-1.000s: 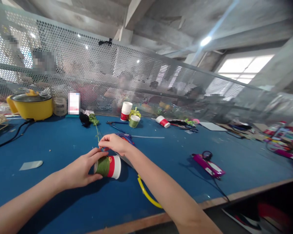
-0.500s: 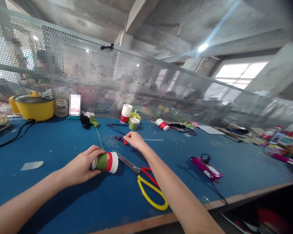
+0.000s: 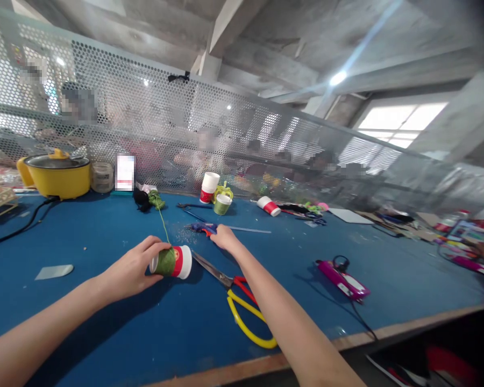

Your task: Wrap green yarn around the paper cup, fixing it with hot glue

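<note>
My left hand point(image 3: 131, 270) is closed round a red-and-white paper cup point(image 3: 176, 262) lying on its side on the blue table point(image 3: 105, 322). The cup is partly wrapped in green yarn. A green strand point(image 3: 163, 226) runs from it back to a yarn ball point(image 3: 155, 199). My right hand point(image 3: 225, 237) reaches past the cup, its fingers curled on the end of a blue and red tool point(image 3: 203, 228) lying on the table. Yellow-handled scissors point(image 3: 242, 303) lie between my forearms, blades pointing towards the cup.
A yellow pot point(image 3: 56, 175) and a black cable point(image 3: 16, 228) are at the back left. Several paper cups point(image 3: 208, 186) stand by the perforated metal screen point(image 3: 165, 118). A pink corded device point(image 3: 342, 277) lies to the right. The wooden table edge point(image 3: 407, 325) runs along the front.
My right hand left the yarn at the cup and moved forward and down onto the blue and red tool, uncovering the scissors. My left hand kept hold of the cup.
</note>
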`<state>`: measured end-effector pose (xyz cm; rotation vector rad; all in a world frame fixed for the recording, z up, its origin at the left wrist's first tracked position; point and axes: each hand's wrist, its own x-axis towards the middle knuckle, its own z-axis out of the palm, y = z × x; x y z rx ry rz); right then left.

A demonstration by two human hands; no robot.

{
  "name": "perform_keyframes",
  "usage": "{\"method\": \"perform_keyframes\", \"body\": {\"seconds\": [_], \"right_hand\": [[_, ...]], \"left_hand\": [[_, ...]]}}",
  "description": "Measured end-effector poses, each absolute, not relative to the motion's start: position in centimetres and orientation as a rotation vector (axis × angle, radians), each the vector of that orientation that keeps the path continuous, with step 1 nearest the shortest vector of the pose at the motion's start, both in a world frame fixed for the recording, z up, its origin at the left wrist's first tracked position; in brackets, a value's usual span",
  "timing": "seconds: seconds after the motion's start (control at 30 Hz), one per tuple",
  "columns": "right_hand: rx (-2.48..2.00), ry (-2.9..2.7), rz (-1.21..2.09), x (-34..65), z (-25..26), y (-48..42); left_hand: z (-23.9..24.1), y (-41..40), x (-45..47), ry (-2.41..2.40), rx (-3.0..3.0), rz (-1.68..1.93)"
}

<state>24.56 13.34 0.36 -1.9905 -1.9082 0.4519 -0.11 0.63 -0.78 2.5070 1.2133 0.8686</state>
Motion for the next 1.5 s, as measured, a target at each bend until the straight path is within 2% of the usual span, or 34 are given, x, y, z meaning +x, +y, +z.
{"method": "perform_keyframes", "body": {"seconds": [0.37,0.6,1.0,1.5], "right_hand": [[-1.536,-1.717,1.091,24.9,3.9,9.2],[-1.212,-1.564,1.4,24.5,3.0,7.5],[-1.146,-1.65,1.432,23.9,3.1,5.6],[-1.29,-2.024,1.135,23.5,4.7,3.1]], "left_hand": [[-0.9,0.8,-0.2,1.225,2.513,0.857],[-0.9,0.9,-0.3,1.245,2.522,0.864],[-0.7,1.1,-0.7,1.314,2.54,0.874],[-0.6,1.5,-1.3,1.274,2.577,0.88]]}}
